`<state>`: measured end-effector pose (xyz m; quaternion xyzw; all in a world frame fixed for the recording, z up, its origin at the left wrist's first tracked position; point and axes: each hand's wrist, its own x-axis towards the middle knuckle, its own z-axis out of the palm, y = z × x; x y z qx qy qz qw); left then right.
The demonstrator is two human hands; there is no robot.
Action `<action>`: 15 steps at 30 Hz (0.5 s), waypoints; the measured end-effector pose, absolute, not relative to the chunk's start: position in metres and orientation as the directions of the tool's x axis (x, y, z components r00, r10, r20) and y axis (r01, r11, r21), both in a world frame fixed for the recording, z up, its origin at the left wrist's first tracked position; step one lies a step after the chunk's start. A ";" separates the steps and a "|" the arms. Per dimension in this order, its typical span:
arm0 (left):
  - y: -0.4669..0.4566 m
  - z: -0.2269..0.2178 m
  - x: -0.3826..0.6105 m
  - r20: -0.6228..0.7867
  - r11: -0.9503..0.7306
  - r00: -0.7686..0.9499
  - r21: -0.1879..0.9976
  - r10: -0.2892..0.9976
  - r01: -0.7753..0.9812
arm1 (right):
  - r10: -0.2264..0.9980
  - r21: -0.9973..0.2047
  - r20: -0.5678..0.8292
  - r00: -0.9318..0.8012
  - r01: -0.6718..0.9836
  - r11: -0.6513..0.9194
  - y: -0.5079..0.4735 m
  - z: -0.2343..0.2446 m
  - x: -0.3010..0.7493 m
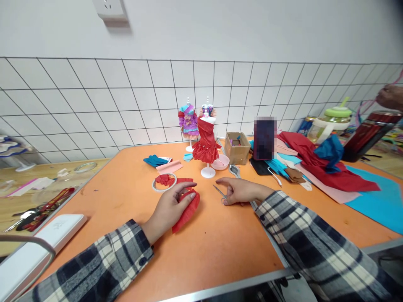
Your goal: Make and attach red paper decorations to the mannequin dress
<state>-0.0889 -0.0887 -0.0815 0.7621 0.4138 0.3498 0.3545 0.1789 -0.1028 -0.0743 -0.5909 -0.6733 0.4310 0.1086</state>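
Observation:
My left hand (171,203) is closed on a piece of red crepe paper (188,213), pinched between thumb and fingers above the orange table. In my right hand (241,191) are small metal scissors (219,191), their tip pointing up and left, the index finger stretched out over them; the handles are partly hidden by the fingers. Just beyond both hands stands a small white dress form wearing a red ruffled paper dress (207,140). A white tape roll (153,184) lies left of it, with red paper scraps (165,179) inside the ring.
Behind stands a second form in a purple dress (189,121). To the right are a pink dish (221,162), a cardboard box (236,153), a phone (264,138) and coloured paper sheets (374,197). Another person's hand (390,97) is by a dark red thermos (368,136). A white power bank (59,230) lies front left.

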 end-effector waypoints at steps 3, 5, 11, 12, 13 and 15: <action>-0.092 -0.080 -0.087 0.266 -0.434 0.402 0.798 0.876 0.418 | 0.949 -0.783 -0.210 -0.235 0.621 -0.019 -0.107 -0.071 0.171; -0.093 -0.079 -0.086 0.278 -0.431 0.370 0.789 0.886 0.438 | 0.969 -0.886 -0.064 -0.237 0.460 0.054 -0.110 -0.071 0.153; -0.083 -0.076 -0.091 0.375 -0.444 0.245 0.812 0.894 0.379 | 0.966 -0.998 0.022 -0.259 0.048 0.035 -0.091 -0.079 0.075; -0.080 -0.075 -0.095 0.377 -0.434 0.219 0.822 0.900 0.368 | 0.971 -0.998 0.007 -0.239 0.064 0.023 -0.084 -0.079 0.066; -0.077 -0.073 -0.101 0.370 -0.421 0.206 0.833 0.906 0.359 | 0.972 -0.995 0.004 -0.234 0.100 0.028 -0.077 -0.079 0.060; -0.067 -0.067 -0.116 0.349 -0.404 0.211 0.845 0.913 0.350 | 0.969 -0.981 0.017 -0.246 0.183 0.063 -0.061 -0.079 0.054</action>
